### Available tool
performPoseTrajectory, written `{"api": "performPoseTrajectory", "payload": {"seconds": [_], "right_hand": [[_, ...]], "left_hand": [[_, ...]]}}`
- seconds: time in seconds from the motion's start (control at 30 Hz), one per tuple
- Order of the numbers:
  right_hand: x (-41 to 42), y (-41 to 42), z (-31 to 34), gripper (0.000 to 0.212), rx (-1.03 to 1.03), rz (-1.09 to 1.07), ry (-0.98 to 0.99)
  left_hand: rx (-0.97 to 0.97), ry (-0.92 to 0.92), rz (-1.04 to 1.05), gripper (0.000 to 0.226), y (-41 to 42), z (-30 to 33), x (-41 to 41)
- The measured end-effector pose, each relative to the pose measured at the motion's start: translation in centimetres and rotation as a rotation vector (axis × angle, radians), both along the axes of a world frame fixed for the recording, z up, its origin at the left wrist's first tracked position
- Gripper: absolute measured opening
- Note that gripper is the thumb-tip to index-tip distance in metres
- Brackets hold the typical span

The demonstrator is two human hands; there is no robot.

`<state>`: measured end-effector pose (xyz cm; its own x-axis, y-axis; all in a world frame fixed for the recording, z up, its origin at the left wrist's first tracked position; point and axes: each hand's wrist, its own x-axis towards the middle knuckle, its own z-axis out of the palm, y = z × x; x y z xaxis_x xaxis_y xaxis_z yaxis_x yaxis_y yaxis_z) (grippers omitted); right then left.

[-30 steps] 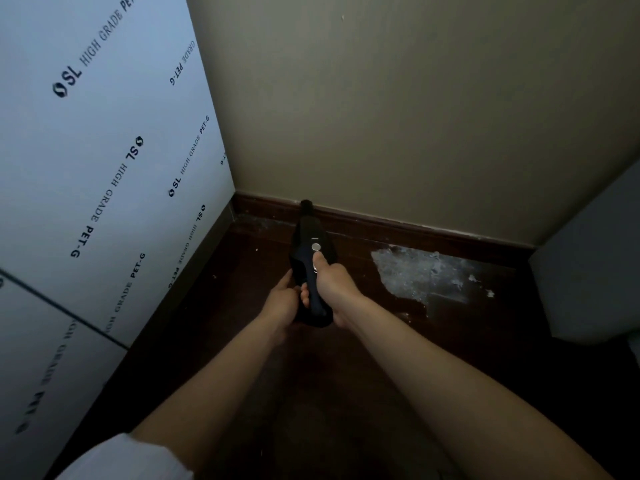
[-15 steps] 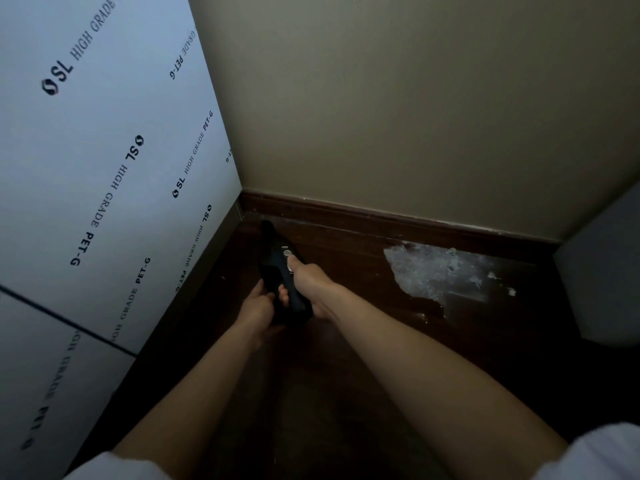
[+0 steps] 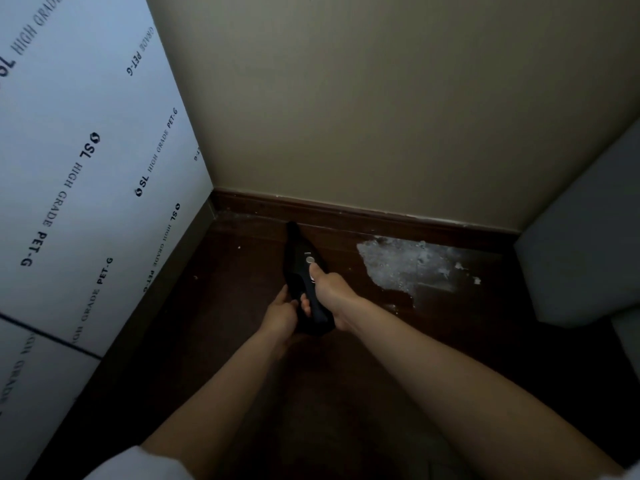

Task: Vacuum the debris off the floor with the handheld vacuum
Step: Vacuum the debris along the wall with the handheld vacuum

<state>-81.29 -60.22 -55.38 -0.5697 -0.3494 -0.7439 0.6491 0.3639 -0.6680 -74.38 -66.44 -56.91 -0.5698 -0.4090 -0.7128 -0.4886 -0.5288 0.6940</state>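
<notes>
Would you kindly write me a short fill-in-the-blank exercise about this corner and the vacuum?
1. The right hand grips the black vacuum, its thumb beside the round ____.
2. The vacuum's nozzle points toward the dark ____ along the wall.
3. The big pale debris patch lies to the ____ of the vacuum.
4. The white panel on the left is printed "SL HIGH GRADE ____".

Missing words: button; baseboard; right; PET-G
</notes>
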Motion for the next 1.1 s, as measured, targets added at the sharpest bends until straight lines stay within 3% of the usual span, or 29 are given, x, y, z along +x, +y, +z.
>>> {"api": "performPoseTrajectory", "payload": {"seconds": [0.47, 1.1], "right_hand": [[-1.8, 13.3, 1.1, 0.049, -0.013, -0.214, 0.012], [-3.5, 21.7, 1.0, 0.049, -0.048, -0.382, -0.025]], "left_hand": [[0.038, 0.041, -0.160, 0.057, 11.9, 0.9, -3.2], [0.025, 0.063, -0.420, 0.055, 18.8, -0.1, -6.1]]}}
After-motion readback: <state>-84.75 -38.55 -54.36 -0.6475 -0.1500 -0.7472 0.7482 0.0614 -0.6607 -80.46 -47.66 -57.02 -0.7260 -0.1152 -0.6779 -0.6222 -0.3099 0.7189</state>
